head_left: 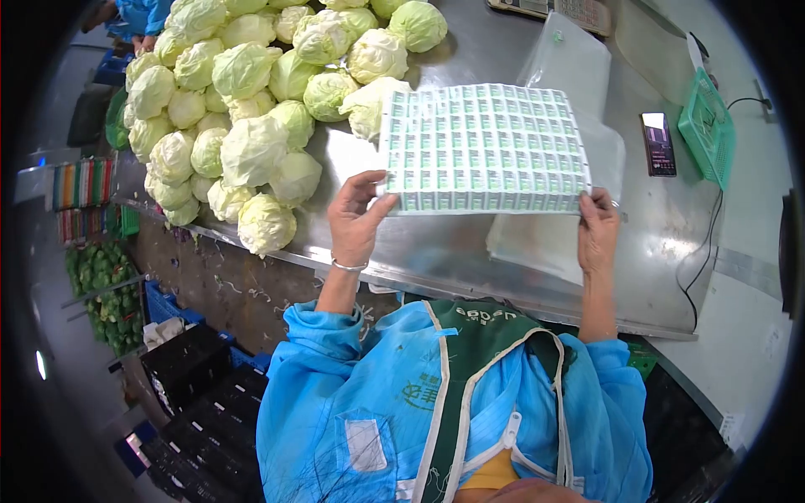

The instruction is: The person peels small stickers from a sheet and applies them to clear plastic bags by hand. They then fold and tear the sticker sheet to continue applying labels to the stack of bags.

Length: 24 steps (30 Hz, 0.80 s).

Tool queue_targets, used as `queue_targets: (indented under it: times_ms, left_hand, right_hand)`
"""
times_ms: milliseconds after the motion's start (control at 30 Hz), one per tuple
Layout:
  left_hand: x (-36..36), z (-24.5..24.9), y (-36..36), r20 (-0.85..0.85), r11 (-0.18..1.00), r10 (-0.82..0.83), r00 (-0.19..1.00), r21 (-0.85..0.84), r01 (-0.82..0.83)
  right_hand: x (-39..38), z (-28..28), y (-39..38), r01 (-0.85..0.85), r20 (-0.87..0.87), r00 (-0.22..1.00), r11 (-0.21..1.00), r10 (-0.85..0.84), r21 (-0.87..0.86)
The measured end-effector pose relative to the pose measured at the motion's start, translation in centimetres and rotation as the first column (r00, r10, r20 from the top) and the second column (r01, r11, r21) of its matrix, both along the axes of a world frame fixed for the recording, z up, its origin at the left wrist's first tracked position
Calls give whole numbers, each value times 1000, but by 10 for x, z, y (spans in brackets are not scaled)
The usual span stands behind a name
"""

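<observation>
A sheet of labels (pixel 486 151), white with rows of small green-printed stickers, is stretched between my two hands above the metal table. My left hand (pixel 356 216) pinches its lower left corner between thumb and fingers. At the lower right corner, my right hand (pixel 598 228) grips the edge the same way. The sheet bows slightly and hides part of the clear plastic bags (pixel 537 243) lying beneath it. To the left of the sheet, a big pile of pale green cabbages (pixel 251 151) covers the table, one cabbage close to the sheet's left edge.
A phone (pixel 659 144) and a green plastic basket (pixel 707 126) with a cable lie on the metal table (pixel 654 277) at right. A device with keys (pixel 579 12) sits at the back. Black crates (pixel 210 436) stand lower left. Another person's hand (pixel 144 44) shows at upper left.
</observation>
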<state>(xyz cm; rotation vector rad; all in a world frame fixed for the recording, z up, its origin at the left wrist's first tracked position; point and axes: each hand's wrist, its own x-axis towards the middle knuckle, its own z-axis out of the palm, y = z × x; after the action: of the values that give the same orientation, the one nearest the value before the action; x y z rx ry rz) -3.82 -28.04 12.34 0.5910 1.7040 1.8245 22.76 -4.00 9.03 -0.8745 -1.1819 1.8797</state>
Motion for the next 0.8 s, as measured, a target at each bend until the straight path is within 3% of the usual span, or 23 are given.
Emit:
queue_targets:
  times_ms: [100, 233, 300, 400, 500, 567, 700, 800]
  left_hand:
    - [3, 19, 14, -130, 980, -201, 971, -18, 200]
    - [6, 33, 23, -278, 954, -296, 914, -135, 268]
    - [4, 36, 24, -327, 946, -310, 893, -196, 256]
    - [2, 37, 27, -398, 943, -321, 860, -223, 248]
    - [2, 40, 31, -392, 938, -344, 853, -187, 292]
    - [4, 43, 33, -363, 934, -356, 861, -163, 317]
    - [5, 53, 35, -435, 926, -358, 826, -282, 253]
    - [3, 57, 32, -447, 931, -343, 826, -280, 235]
  right_hand:
    - [2, 33, 2, 73, 32, 997, 990, -77, 124]
    - [16, 58, 2, -67, 200, 980, 965, 15, 255]
    - [27, 62, 5, -135, 311, 949, 950, 43, 280]
    - [32, 71, 2, -173, 346, 934, 961, 91, 216]
    - [37, 75, 6, -232, 428, 903, 888, 46, 396]
    - [44, 79, 11, -260, 469, 882, 873, 41, 413]
    - [47, 90, 12, -337, 564, 825, 767, -39, 546]
    - [36, 110, 5, -280, 469, 871, 638, -145, 718]
